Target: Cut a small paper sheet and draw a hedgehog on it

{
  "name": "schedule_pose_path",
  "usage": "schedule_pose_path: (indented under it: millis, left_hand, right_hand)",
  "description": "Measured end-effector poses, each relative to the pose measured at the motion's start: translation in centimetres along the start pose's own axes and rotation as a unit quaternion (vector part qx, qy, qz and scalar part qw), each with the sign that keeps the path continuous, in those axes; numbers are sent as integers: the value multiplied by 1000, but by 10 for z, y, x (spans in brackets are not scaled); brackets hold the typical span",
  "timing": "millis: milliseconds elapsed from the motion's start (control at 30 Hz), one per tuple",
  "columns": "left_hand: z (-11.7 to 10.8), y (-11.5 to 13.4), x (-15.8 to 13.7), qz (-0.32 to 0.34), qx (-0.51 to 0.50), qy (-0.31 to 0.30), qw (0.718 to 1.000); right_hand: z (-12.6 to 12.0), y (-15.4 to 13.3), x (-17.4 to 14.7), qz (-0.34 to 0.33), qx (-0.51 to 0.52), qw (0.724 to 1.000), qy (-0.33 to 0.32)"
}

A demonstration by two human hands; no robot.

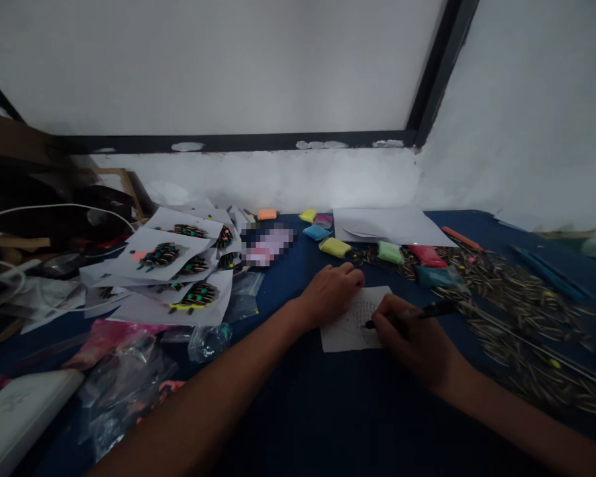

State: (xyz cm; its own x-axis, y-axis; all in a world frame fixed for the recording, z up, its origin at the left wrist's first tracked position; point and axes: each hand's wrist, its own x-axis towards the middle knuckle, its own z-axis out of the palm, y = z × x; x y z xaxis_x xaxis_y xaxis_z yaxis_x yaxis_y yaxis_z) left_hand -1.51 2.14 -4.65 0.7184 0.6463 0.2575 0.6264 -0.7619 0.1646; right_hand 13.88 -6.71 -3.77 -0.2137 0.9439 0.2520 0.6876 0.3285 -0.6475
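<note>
A small sheet of white paper (350, 338) with handwritten dark marks lies slightly askew on the blue tabletop. My right hand (417, 344) grips a black pen (430, 310), its tip down at the writing on the sheet. On the sheet's upper left edge rests my left hand (330, 291), its fingers curled in and their tips hidden beneath it. Just beyond the hands lie a yellow packet (335, 248) and a green packet (390, 252). To the right spreads a large pile of striped sunflower seeds (506, 291).
White sheets (179, 311) bearing seed and coloured clay shapes are stacked at left, near crumpled clear plastic bags (124, 377) and a white box (27, 421). Blank paper (387, 225) lies by the wall. An orange stick (461, 238) and a thin rod (536, 344) lie among the seeds.
</note>
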Motion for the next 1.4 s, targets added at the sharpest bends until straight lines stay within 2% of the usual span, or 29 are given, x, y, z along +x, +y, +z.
schedule_pose_path:
  millis: [333,533,933,1400]
  left_hand:
    - [-1,1,-1,-3,2,0,1000]
    - [0,1,0,0,-3,11,1000]
    - [0,0,-1,11,-5,20,1000]
    - [1,0,-1,2,-6,13,1000]
  right_hand:
    - [0,2,-1,0,5,1000,6]
    - [-3,9,-1,46,-9,998,42]
    - [-3,2,-1,20,4,1000,11]
    - [-3,5,1,14,-13,1000,13]
